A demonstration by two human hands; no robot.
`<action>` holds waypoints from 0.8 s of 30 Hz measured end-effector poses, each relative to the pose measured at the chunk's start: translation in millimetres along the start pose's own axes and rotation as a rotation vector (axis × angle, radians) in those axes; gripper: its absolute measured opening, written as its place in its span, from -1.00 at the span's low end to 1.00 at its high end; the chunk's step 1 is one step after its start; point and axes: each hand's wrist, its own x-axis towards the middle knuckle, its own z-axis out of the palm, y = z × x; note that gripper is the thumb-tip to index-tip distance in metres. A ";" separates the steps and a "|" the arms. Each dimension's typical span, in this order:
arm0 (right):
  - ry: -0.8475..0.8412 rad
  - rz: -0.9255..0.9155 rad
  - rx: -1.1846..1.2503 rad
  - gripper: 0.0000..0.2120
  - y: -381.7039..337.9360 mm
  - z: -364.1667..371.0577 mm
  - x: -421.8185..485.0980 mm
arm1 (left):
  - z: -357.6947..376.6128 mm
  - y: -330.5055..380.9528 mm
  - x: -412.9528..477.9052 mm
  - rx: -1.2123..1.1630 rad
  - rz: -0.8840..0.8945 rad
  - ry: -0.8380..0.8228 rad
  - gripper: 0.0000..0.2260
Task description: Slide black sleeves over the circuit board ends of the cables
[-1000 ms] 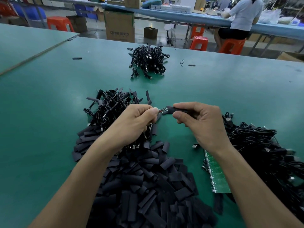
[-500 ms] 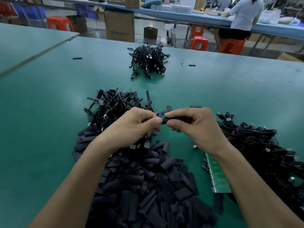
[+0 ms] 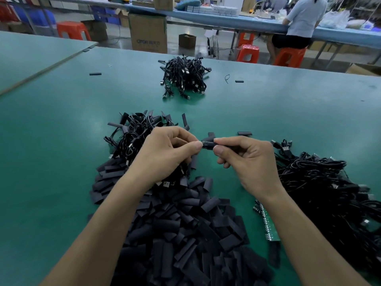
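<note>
Head view: looks down on a green desk [image 3: 51, 162], with both hands raised just above its middle.
Left hand [image 3: 165, 157]: the fingers are curled, and thumb and forefinger pinch the cable end at the sleeve's left mouth. USB plugs [image 3: 166, 184] hang below the palm.
Right hand [image 3: 249, 162]: thumb and forefinger are clamped round the black sleeve [image 3: 208, 144], with the other fingers curled beneath.
Black sleeve: held roughly level between the two hands, clear of the desk. The circuit board end inside it is too small to make out.
Sleeve pile [image 3: 185, 234]: a heap of loose black sleeves lying under both forearms.
Left tangle [image 3: 134, 133]: black cables behind the left hand.
Right tangle [image 3: 329, 193]: a larger mass of cables beside the right wrist.
Far bundle [image 3: 184, 76]: cables well apart from the rest, further up the desk.
Circuit board strip [image 3: 270, 228]: green, between the sleeve pile and the right tangle, partly hidden by the right forearm.
Background: a person [image 3: 303, 21] sits on a red stool [image 3: 289, 56] at a blue desk [image 3: 237, 21].
</note>
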 end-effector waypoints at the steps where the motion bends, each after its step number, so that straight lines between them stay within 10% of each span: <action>1: 0.000 -0.002 0.010 -0.78 -0.1 -0.1 -0.7 | 0.2 -0.5 0.4 0.037 -0.004 0.009 -0.88; 14: -0.037 -0.002 -0.057 -0.79 -2.1 0.5 -1.0 | 6.8 1.3 -1.2 0.202 0.093 -0.043 -0.86; 24: 0.304 0.006 0.074 -0.69 2.7 22.4 -14.1 | 12.5 3.5 -3.9 0.257 0.177 -0.038 -0.84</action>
